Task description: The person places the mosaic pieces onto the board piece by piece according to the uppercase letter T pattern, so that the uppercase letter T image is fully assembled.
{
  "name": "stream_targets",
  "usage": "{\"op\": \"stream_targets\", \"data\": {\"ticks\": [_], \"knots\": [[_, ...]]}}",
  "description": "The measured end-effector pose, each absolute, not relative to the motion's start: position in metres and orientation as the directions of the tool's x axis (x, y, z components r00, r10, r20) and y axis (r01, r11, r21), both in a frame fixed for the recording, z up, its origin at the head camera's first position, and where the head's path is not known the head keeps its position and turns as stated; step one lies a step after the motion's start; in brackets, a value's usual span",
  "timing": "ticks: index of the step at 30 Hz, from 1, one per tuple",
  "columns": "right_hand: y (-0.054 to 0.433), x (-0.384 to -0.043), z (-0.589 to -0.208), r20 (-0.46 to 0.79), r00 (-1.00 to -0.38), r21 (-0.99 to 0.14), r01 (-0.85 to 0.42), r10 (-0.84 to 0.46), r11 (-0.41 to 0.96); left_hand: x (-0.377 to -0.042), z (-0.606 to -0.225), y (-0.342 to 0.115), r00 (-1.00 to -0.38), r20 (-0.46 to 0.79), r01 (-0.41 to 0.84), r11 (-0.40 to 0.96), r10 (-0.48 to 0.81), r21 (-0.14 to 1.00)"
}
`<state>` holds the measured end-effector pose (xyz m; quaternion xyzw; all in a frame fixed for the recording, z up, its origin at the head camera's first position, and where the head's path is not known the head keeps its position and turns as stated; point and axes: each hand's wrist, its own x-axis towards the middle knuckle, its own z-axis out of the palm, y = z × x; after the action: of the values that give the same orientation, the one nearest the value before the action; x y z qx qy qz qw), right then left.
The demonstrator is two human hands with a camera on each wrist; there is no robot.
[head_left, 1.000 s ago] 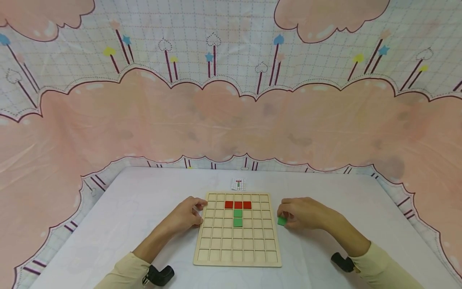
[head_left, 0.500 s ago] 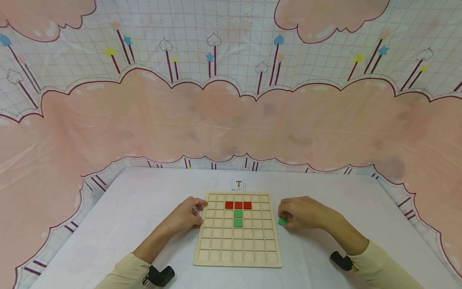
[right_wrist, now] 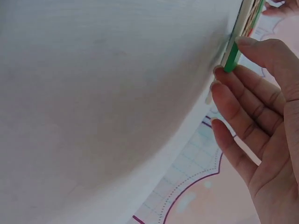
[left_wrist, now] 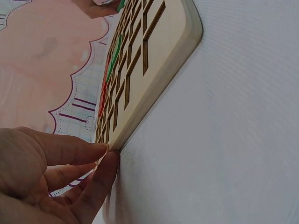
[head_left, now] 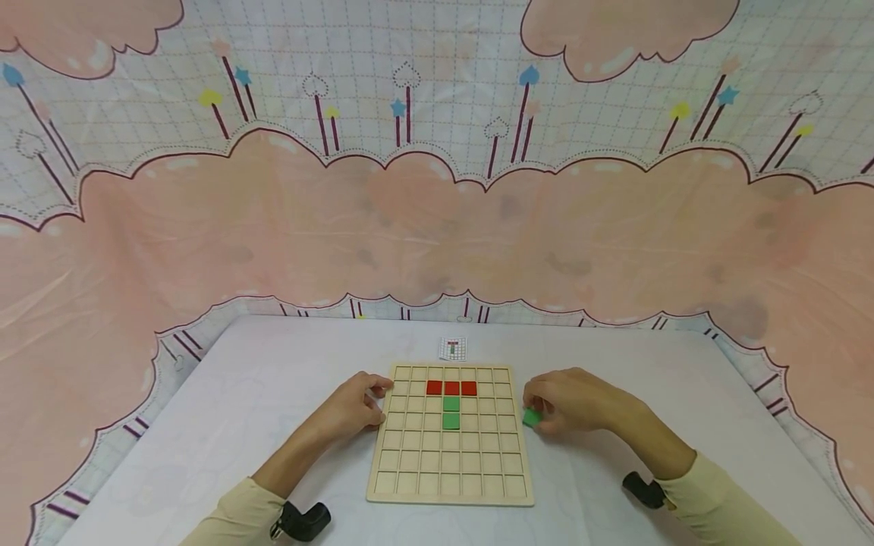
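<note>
A pale wooden grid board [head_left: 408, 459] lies on the white table, with three red square tiles [head_left: 451, 388] in a row and two green tiles [head_left: 451, 420] below the middle one. My left hand [head_left: 350, 409] holds the board's left side, thumb and fingertips at its edge; the left wrist view has the fingertips of this hand [left_wrist: 70, 163] right at the rim. Just right of the board, my right hand [head_left: 573, 400] pinches another green tile [head_left: 532, 418]. In the right wrist view the thumb and fingertips grip this green tile [right_wrist: 231, 58], its face seen edge-on.
Behind the board lies a small card [head_left: 453, 349] printed with a coloured grid pattern. The white table [head_left: 273, 364] extends around the board, and a patterned pink curtain [head_left: 437, 227] hangs behind it. A black wrist device [head_left: 644, 490] sits at the right sleeve, another [head_left: 303, 522] at the left.
The right hand, with the green tile in its fingers, has shifted slightly left toward the board. My left hand and the tiles on the board stay in place.
</note>
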<state>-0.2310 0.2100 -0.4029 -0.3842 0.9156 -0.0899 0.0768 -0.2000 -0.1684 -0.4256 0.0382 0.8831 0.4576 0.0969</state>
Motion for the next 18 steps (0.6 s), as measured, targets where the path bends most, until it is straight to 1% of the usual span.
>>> {"op": "stream_targets", "data": {"ticks": [12, 18], "knots": [[0.197, -0.233, -0.396, -0.058, -0.665, -0.230, -0.717, -0.744, 0.658, -0.201, -0.427, -0.168, -0.978, -0.140, -0.028, 0.564, 0.157, 0.825], [0.189, -0.237, -0.395, -0.039, -0.638, -0.222, -0.745, -0.769, 0.629, -0.201, -0.427, -0.168, -0.978, -0.144, -0.034, 0.569, 0.150, 0.822]]}}
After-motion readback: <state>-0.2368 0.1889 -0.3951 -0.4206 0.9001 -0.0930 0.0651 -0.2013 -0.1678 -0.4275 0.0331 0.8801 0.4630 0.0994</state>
